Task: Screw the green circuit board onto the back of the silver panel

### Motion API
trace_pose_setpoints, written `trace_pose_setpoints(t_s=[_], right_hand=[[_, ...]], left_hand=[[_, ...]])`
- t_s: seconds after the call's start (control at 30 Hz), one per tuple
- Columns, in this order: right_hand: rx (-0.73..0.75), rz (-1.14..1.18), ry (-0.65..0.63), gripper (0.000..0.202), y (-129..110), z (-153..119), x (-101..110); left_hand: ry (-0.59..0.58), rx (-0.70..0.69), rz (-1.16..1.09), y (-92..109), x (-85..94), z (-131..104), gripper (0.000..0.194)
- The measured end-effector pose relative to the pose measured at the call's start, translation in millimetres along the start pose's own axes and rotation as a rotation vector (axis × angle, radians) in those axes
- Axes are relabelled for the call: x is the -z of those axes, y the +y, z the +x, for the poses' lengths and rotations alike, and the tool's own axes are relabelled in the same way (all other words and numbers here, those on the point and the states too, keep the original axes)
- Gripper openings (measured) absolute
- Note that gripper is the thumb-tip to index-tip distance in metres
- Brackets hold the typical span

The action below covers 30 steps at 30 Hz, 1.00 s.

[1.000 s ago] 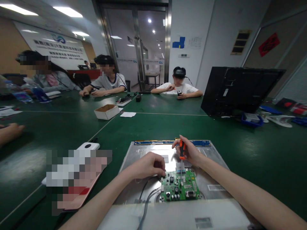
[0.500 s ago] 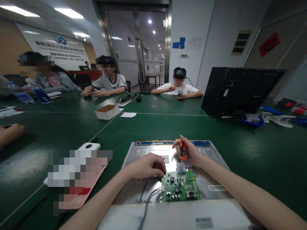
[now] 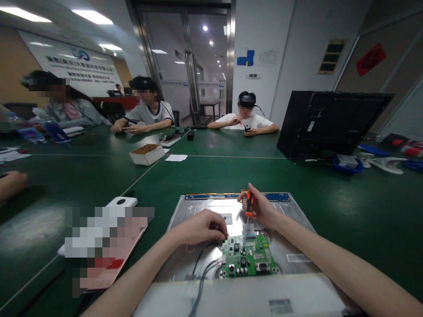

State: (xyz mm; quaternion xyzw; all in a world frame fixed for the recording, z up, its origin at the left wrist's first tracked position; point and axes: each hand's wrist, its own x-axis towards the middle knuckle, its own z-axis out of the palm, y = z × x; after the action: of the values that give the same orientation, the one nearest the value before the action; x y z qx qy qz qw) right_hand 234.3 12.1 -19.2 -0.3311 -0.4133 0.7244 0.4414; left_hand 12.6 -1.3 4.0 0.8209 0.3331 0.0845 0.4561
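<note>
A green circuit board [image 3: 253,257] lies on the metal back of a flat panel [image 3: 297,237]. My right hand [image 3: 259,206] is closed round the black and orange handle of a screwdriver [image 3: 250,202], whose shaft slants down over the board. At the board's upper left corner is my left hand [image 3: 206,226], fingers curled inward; whether they hold anything is hidden. Grey cables [image 3: 202,281] run from the board's left side toward the front. A blue strip board [image 3: 238,197] lines the panel's far edge.
A black monitor [image 3: 333,125] stands at the right beside a blue tray [image 3: 347,165]. Left of the panel lie a white device [image 3: 122,201] and a pink item [image 3: 112,270]. An open box [image 3: 147,155] sits farther back. Several people sit around the table, one hand [image 3: 13,185] at far left.
The screwdriver has tilted, and its lower end has moved slightly left over the board. My left hand stays in nearly the same place.
</note>
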Motion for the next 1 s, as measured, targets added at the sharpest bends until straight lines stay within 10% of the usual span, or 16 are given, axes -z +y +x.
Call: trace_pose_setpoints(t_s=[0.73,1.0], right_hand=[[0.495,-0.269,0.205,0.032,-75.1,-29.1,-39.4],[0.796,-0.911,0.146,0.047,-68.7,-45.3,-84.4]], left_hand=[[0.019,-0.117,-0.073,-6.6,0.1,3.8,0.008],[0.031,-0.098,-0.087,-6.6,-0.3,2.7,0.008]])
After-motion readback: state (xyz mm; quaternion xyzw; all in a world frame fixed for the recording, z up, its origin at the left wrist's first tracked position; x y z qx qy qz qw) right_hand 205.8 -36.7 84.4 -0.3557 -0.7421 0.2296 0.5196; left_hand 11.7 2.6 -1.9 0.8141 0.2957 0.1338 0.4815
